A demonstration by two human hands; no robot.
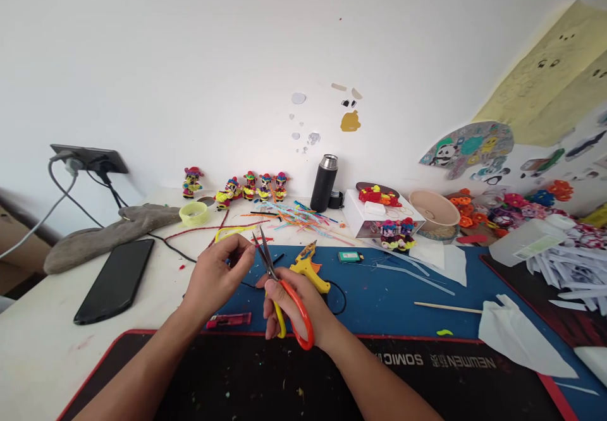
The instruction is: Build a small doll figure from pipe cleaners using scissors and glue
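Observation:
My right hand [298, 301] grips a pair of scissors [290, 294] with one orange-red and one yellow handle. Their metal blades point up and away, slightly apart, with the tips close to my left hand [222, 269]. That hand is closed, thumb pressed to the bent forefinger; whatever lies in the pinch is too small or hidden to make out. Behind its knuckles a yellow strip [227, 232] shows in part. A yellow hot glue gun [308, 267] lies just beyond my right hand, partly covered by it. Below the left wrist rests a pink-red box cutter [229, 320].
Colourful pipe cleaners [303, 219] lie scattered before a black thermos [325, 183]. Small figures [250, 185] line the wall. A phone [115, 280] and driftwood [114, 234] are left. At right are a white box [355, 215], a stick [448, 307] and a tissue [516, 335].

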